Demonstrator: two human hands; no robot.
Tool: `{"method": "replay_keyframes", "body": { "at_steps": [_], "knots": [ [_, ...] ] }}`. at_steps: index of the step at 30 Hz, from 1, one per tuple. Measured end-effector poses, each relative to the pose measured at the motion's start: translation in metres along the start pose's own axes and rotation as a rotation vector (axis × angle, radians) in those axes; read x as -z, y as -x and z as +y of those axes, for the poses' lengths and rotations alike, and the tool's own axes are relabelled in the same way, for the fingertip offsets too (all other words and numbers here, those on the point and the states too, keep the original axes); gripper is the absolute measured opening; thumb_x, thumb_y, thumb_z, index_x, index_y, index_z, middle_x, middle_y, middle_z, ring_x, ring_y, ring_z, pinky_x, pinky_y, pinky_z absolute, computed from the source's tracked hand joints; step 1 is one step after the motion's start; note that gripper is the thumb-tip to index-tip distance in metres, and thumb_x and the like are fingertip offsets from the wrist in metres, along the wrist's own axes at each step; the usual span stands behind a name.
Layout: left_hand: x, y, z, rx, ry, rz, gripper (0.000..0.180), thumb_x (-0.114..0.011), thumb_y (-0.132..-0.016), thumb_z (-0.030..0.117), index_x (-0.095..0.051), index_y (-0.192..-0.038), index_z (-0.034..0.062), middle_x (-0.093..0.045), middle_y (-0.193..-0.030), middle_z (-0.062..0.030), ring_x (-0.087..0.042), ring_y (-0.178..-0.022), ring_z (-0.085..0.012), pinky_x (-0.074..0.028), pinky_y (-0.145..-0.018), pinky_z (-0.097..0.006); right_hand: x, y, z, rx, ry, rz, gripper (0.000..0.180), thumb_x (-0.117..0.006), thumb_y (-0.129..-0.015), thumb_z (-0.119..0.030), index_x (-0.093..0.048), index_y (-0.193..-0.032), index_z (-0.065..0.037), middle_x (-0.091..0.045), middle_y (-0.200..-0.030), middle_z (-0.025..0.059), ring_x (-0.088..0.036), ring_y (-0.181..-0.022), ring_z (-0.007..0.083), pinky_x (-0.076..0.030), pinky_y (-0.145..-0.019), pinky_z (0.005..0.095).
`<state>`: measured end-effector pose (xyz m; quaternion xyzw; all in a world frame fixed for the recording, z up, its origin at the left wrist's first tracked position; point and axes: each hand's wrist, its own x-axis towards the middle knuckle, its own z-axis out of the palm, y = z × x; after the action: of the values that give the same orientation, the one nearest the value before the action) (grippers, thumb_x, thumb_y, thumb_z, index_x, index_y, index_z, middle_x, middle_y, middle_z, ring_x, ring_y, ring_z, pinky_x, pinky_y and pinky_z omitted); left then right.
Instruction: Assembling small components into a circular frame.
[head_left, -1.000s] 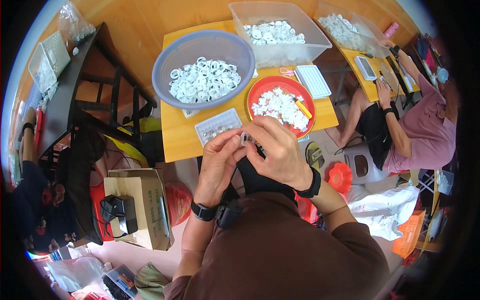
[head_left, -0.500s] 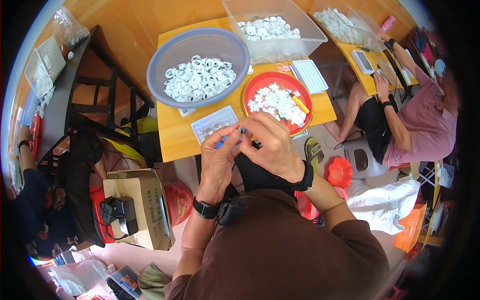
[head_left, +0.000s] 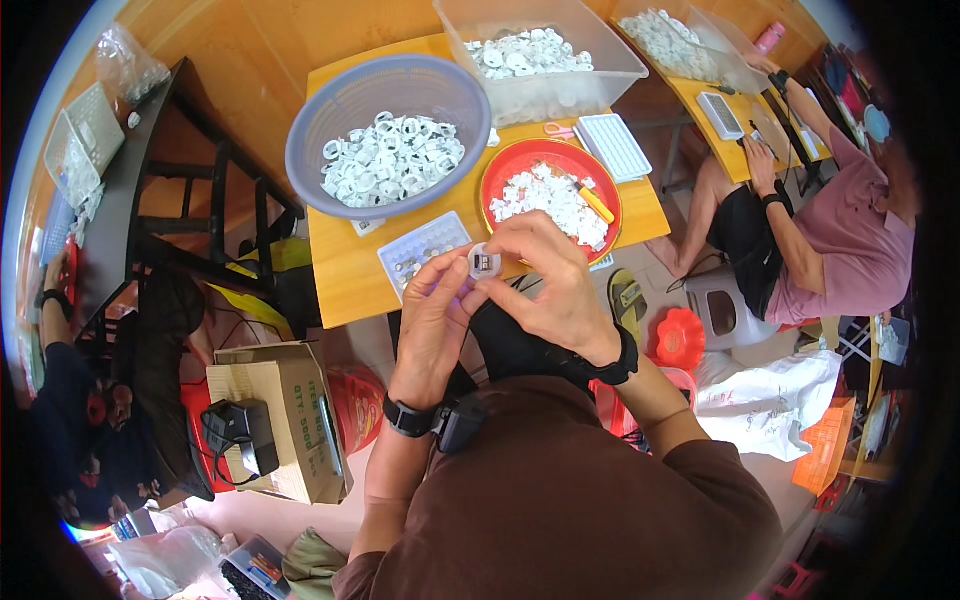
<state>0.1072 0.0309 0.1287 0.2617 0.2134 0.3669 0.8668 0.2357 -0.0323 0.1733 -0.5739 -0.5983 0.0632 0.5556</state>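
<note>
A small round whitish plastic part (head_left: 485,262) with a dark square middle is held up between my two hands, above the near edge of the table. My left hand (head_left: 433,310) pinches its left side with thumb and fingertips. The fingers of my right hand (head_left: 560,290) curve round its right side, index fingertip at the top and thumb below. Just beyond lies a white tray (head_left: 418,245) with several small round silvery pieces. Right of it, a red round tray (head_left: 500,165) holds many small white pieces and a yellow-handled tool (head_left: 597,205).
A grey-blue basin (head_left: 305,165) and a clear bin (head_left: 560,95) hold white plastic rings and parts. Pink scissors (head_left: 558,130) lie beside a white gridded tray (head_left: 615,150). A carton (head_left: 280,425) stands at left. A co-worker (head_left: 840,230) sits at right; another person's arm (head_left: 58,310) shows far left.
The part has turned so its round face with the dark middle shows. My right-hand fingers have opened wider round it. The view has shifted slightly.
</note>
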Motion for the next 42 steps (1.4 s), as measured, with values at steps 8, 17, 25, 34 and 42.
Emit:
{"method": "replay_keyframes", "body": {
  "at_steps": [8,17,25,34,42],
  "knots": [
    [-0.007,0.001,0.0,-0.004,-0.107,-0.033,0.02,-0.057,-0.087,0.008,-0.06,-0.105,-0.0011,-0.062,-0.102,-0.0119,-0.062,-0.09,-0.0215,-0.053,-0.08,-0.032,0.002,0.007,0.005,0.021,0.107,-0.086,0.027,-0.07,-0.063,-0.002,-0.057,-0.086,-0.003,-0.051,-0.084,0.0089,-0.055,-0.072,0.0255,-0.046,-0.06,0.0337],
    [-0.006,0.001,-0.003,-0.053,-0.101,-0.028,0.018,-0.056,-0.087,0.004,-0.06,-0.103,-0.0012,-0.063,-0.097,-0.0127,-0.063,-0.088,-0.0204,-0.054,-0.079,-0.033,0.001,0.006,0.009,0.095,0.157,-0.128,0.024,-0.068,-0.063,-0.002,-0.057,-0.085,-0.003,-0.049,-0.082,0.0086,-0.053,-0.077,0.0271,-0.044,-0.06,0.0352],
    [-0.007,0.001,0.0,-0.019,-0.073,-0.089,0.02,-0.053,-0.089,0.008,-0.058,-0.106,-0.0006,-0.062,-0.1,-0.0123,-0.062,-0.09,-0.0203,-0.053,-0.081,-0.033,0.006,0.004,0.003,0.119,0.105,-0.061,0.024,-0.068,-0.065,-0.001,-0.059,-0.088,-0.004,-0.053,-0.082,0.0083,-0.054,-0.074,0.0263,-0.045,-0.06,0.033],
    [0.038,0.021,0.029,-0.078,0.017,0.102,0.035,-0.053,-0.09,0.017,-0.047,-0.12,0.0003,-0.056,-0.113,-0.0162,-0.057,-0.102,-0.0268,-0.049,-0.088,-0.034,0.045,0.032,0.07,-0.299,0.241,0.226,0.014,-0.064,-0.072,0.001,-0.06,-0.086,0.001,-0.057,-0.078,0.0101,-0.057,-0.065,0.0192,-0.045,-0.059,0.0288],
    [0.099,0.059,0.043,-0.149,0.156,0.216,0.038,-0.053,-0.089,0.008,-0.043,-0.124,-0.0011,-0.051,-0.119,-0.0157,-0.051,-0.111,-0.025,-0.045,-0.095,-0.033,0.034,0.049,0.086,-0.472,0.262,0.09,0.007,-0.062,-0.076,-0.003,-0.062,-0.082,0.001,-0.058,-0.072,0.0113,-0.058,-0.062,0.022,-0.045,-0.058,0.03]
  ]
}}
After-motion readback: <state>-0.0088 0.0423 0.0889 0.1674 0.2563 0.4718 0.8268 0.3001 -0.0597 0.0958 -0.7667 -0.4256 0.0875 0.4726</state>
